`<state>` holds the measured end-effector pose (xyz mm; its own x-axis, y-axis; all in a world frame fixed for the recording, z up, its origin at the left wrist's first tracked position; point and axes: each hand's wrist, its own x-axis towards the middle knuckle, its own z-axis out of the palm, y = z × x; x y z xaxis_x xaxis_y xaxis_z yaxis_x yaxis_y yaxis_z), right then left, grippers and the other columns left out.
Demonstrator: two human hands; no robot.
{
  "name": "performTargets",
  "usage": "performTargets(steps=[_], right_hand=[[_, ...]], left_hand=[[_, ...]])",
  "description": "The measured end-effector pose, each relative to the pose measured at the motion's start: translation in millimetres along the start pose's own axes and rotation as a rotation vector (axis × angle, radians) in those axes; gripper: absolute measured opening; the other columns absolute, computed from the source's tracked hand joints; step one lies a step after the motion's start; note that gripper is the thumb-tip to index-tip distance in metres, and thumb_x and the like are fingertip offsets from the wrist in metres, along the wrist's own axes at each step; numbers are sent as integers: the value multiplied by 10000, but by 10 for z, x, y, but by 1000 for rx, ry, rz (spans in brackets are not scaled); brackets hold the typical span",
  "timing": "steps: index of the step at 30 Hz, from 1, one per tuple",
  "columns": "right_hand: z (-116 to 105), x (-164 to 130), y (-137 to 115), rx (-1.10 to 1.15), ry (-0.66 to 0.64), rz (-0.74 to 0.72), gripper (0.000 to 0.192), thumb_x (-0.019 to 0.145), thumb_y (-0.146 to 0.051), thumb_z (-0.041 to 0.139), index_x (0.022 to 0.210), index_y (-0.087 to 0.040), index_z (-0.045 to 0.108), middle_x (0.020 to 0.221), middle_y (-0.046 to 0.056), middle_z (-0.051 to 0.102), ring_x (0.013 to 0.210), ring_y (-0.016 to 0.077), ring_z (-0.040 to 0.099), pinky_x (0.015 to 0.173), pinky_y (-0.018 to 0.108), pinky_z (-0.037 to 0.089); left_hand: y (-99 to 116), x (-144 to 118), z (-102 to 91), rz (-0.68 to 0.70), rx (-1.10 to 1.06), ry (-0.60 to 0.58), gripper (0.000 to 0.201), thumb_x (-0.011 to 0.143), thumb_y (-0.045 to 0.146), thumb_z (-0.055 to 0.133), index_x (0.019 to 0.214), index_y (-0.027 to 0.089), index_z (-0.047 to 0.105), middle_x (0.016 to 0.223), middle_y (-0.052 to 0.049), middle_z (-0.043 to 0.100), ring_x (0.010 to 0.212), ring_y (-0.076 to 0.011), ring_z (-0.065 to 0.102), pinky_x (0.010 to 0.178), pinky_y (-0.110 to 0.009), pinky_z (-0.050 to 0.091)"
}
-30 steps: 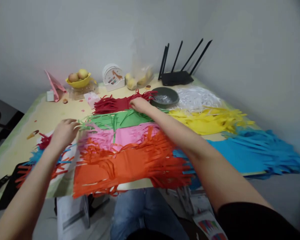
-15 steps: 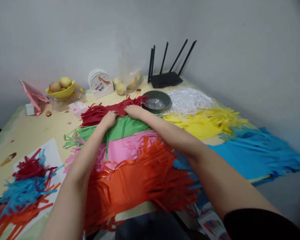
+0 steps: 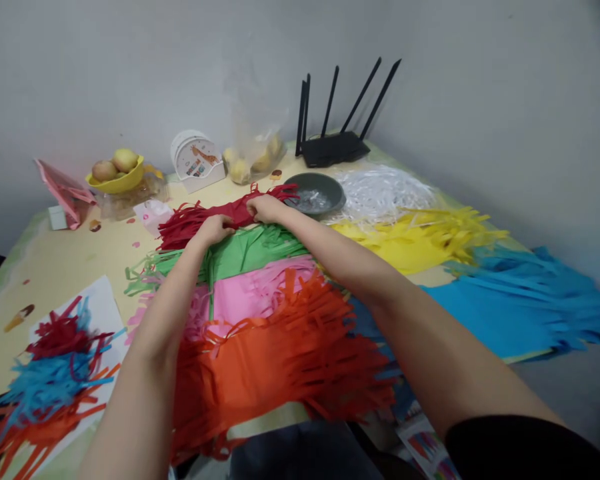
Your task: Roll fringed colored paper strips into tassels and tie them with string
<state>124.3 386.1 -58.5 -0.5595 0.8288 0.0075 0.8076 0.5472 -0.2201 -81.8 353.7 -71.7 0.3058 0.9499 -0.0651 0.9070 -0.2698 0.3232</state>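
Observation:
Fringed paper sheets lie in rows on the table: red paper point(image 3: 190, 217) farthest, then green paper point(image 3: 250, 250), pink paper point(image 3: 250, 293) and orange paper point(image 3: 275, 360) nearest me. My left hand point(image 3: 215, 229) and my right hand point(image 3: 265, 208) both rest on the near edge of the red sheet, fingers curled onto it, a short gap between them. Whether they pinch it or only press on it I cannot tell.
Yellow paper point(image 3: 410, 243), blue paper point(image 3: 500, 300) and white shreds point(image 3: 385, 190) lie to the right. A grey bowl point(image 3: 316, 193), a black router point(image 3: 335, 147), a yellow fruit bowl point(image 3: 116, 175) and a bag of fruit point(image 3: 253, 160) stand at the back. Mixed strips point(image 3: 45, 373) lie at left.
My left hand has moved from the left side of the sheets up to the red paper beside my right hand. The view has shifted left.

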Motion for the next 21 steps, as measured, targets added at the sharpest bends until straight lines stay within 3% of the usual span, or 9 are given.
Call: performTargets(steps=[5, 10, 21], right_hand=[[7, 9, -4, 6, -14, 24, 286, 767, -91, 670, 1025, -171, 764, 1055, 67, 776, 966, 186, 683, 752, 225, 427], [19, 36, 12, 8, -12, 49, 227, 755, -131, 703, 973, -169, 755, 1001, 69, 778, 950, 199, 691, 711, 231, 419], [-14, 52, 6, -4, -33, 51, 205, 740, -112, 719, 936, -168, 744, 988, 71, 773, 944, 214, 690, 713, 242, 428]], left_hand=[[7, 17, -32, -58, -49, 6, 319, 794, 243, 674, 1083, 185, 797, 1149, -79, 771, 1088, -254, 692, 992, -309, 500], [-7, 17, -62, -126, -82, -13, 348, 840, 312, 641, 1110, 148, 784, 860, -67, 787, 778, -202, 700, 797, -281, 533], [61, 47, -94, -150, -22, 46, 267, 835, 306, 615, 950, 172, 816, 864, -45, 784, 869, -222, 695, 812, -273, 509]])
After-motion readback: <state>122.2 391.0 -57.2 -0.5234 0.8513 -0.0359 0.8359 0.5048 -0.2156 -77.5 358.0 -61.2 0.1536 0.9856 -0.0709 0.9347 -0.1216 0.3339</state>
